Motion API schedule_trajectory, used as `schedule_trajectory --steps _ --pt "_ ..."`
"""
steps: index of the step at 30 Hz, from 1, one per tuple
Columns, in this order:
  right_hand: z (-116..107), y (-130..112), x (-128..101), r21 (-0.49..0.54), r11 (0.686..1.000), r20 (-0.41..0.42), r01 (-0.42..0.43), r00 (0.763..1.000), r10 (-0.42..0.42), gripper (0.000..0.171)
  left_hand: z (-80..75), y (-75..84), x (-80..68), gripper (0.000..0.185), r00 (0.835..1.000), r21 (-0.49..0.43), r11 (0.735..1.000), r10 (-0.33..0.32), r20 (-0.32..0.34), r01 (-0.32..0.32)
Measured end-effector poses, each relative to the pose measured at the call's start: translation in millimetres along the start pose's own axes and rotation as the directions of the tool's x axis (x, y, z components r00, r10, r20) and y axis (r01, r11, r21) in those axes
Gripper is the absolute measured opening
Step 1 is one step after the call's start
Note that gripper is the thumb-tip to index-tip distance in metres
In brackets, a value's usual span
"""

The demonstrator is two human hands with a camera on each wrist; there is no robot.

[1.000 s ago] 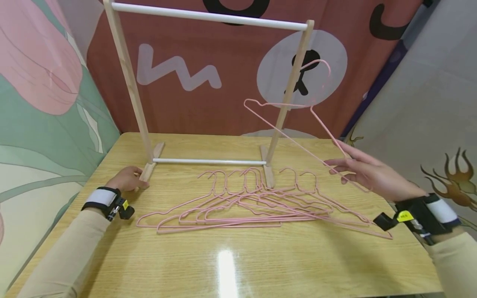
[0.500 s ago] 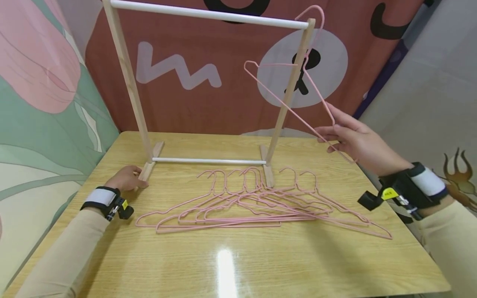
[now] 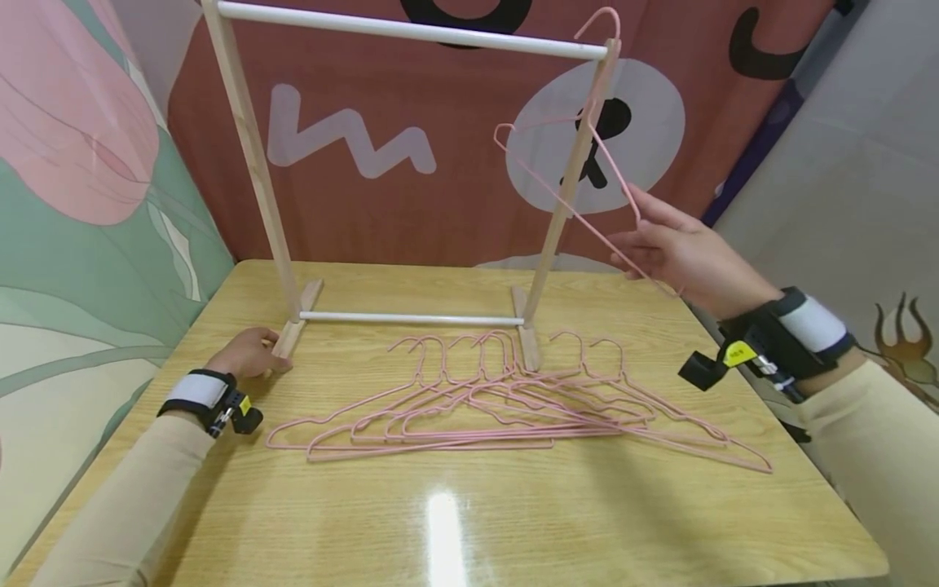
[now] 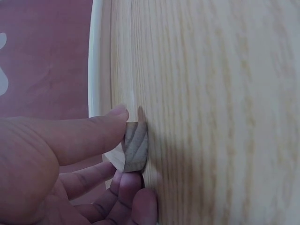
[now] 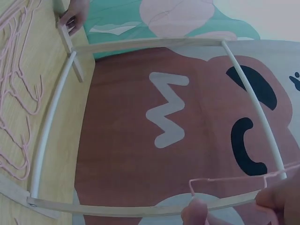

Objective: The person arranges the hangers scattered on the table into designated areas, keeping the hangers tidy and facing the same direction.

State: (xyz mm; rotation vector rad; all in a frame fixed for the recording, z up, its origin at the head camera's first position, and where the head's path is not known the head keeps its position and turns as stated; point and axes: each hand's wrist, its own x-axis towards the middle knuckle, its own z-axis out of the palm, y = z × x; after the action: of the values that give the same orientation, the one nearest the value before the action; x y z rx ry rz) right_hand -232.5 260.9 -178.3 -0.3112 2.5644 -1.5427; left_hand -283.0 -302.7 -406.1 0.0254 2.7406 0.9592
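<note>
Pink hanger (image 3: 579,175) in right hand (image 3: 671,249)

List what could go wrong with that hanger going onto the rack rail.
1. The hanger hook sits at the very end of the top rail, by the right post; it may catch the post or miss.
2. The right hand pinches one thin wire arm, so it could twist.
3. The left hand steadies only one rack foot.

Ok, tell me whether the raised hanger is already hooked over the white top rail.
No. The pink hanger in the right hand has its hook above the rack's right post, beside the white rail.
</note>
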Motion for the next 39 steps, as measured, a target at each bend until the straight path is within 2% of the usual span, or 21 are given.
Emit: schedule_trajectory --steps 15,22,28,33,39 --pt "12.3 3.3 9.4 0.043 0.996 0.025 -0.073 0.997 0.071 0.055 0.9 1.1 0.0 0.061 1.0 0.014 1.0 0.026 -0.002 -0.026" --pt "14.7 3.9 9.7 0.062 0.993 -0.02 -0.104 0.994 0.106 0.056 -5.0 0.9 6.2 0.065 0.999 0.016 0.999 0.043 0.003 -0.043" --pt "17.9 6.8 9.1 0.058 0.993 -0.031 -0.104 0.994 0.105 0.057 -3.3 -0.5 7.1 0.064 1.0 0.016 1.0 0.025 0.006 -0.025" --pt "20.7 8.0 9.2 0.041 0.995 -0.025 -0.092 0.995 0.093 0.056 -1.7 0.6 6.1 0.064 0.999 0.005 0.999 0.043 0.003 -0.043" --pt "30.6 13.2 8.6 0.053 0.996 0.038 -0.076 0.997 0.074 0.05 -1.1 -4.7 3.5 0.063 0.999 0.016 0.999 0.037 0.008 -0.037"
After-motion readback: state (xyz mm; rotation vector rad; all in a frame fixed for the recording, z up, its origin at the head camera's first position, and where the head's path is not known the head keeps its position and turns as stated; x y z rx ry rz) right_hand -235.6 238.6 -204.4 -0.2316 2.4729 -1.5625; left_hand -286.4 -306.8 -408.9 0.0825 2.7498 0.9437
